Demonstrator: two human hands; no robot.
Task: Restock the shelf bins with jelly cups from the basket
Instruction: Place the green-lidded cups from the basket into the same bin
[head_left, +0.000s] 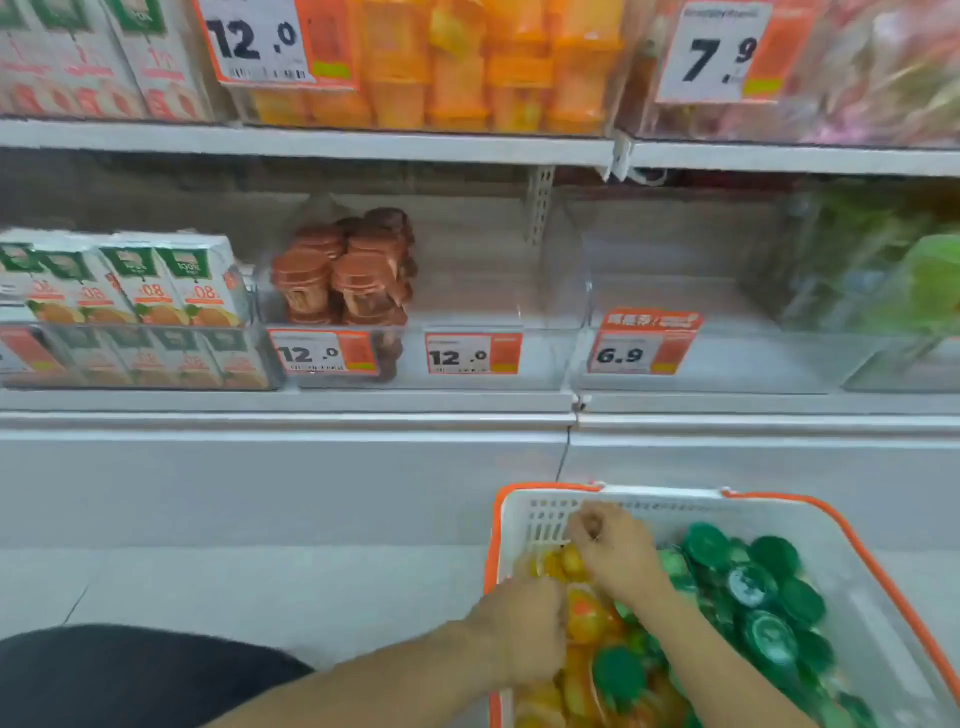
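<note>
We're in a shop aisle, facing white metal shelves (311, 141) over a pale tiled floor (260, 582), and the whole picture is a bit smeared with motion. Top shelf: cartons on the left, a clear bin stacked with orange cups (457, 67), and a tag (254, 41) reading 12.0; further right another tag (719, 52) reads 7.9. Middle shelf: juice cartons (140, 280) with print too blurred to read, then a clear bin (467, 343) with brown cups (345, 270) bunched at its left end and two tags, both 12.0. Next bin right carries a 6.9 tag (641, 348), green packs (914, 291) beyond it. Down low sits the white basket (852, 587) with orange handles, on the floor by the shelf base. Inside, yellow jelly cups (584, 613) pile on the left, green-lidded cups (753, 587) on the right. Both hands are in the basket over the yellow ones. The left hand (524, 629) is curled down among them, though blur hides what its fingers hold. The right hand (615, 551) has fingers bent and bunched at the far corner, tips touching a yellow cup; whether it grips, I cannot tell.
</note>
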